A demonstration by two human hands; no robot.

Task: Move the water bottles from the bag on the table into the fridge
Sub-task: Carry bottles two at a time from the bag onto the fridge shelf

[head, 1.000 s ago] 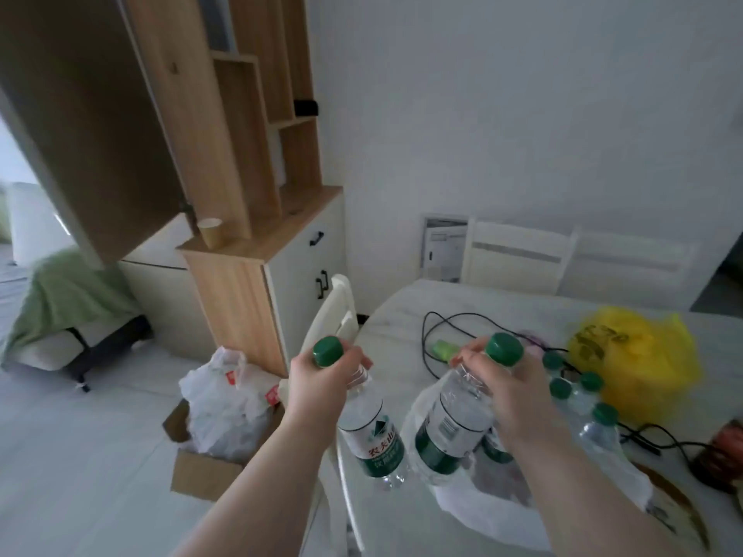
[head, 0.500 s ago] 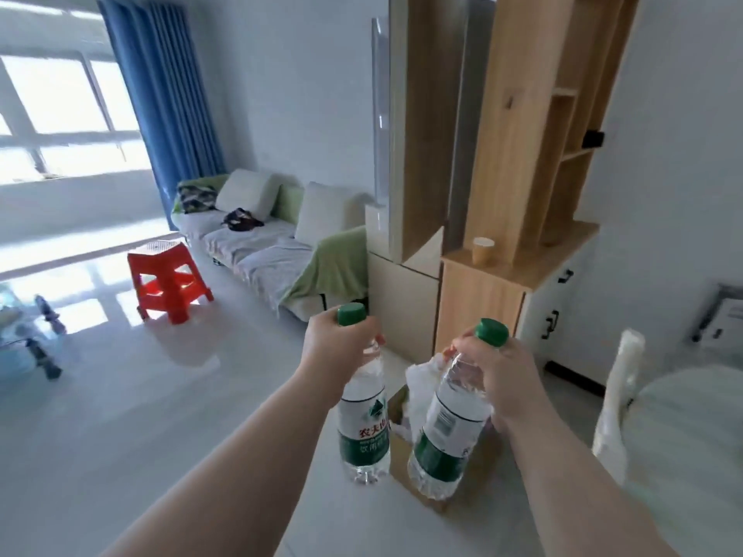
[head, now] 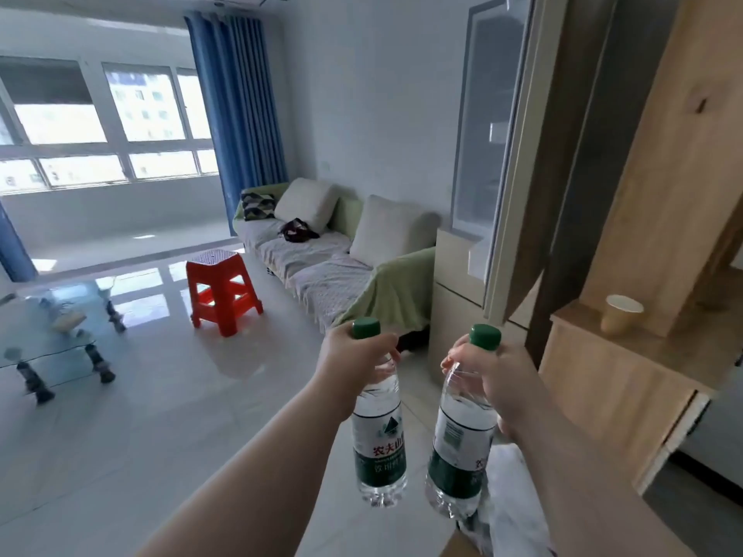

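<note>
step: carry | left hand [head: 354,363] wraps neck of clear green-capped plastic water bottle [head: 380,448] | right hand [head: 494,379] grips second such bottle [head: 458,448] | both mid-air, near pale tall fridge [head: 454,295] | advice: hold necks firmly, bottles upright

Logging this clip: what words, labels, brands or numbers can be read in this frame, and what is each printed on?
"农夫山": red, on the label of the left bottle, held in the left hand; the rest curves out of view.
"饮用": white, on the green band of the same label; what follows is blurred.
Right bottle, held in the right hand: the print block is too small to read, and a red character at the label's edge is cut off.
No other text is legible.
</note>
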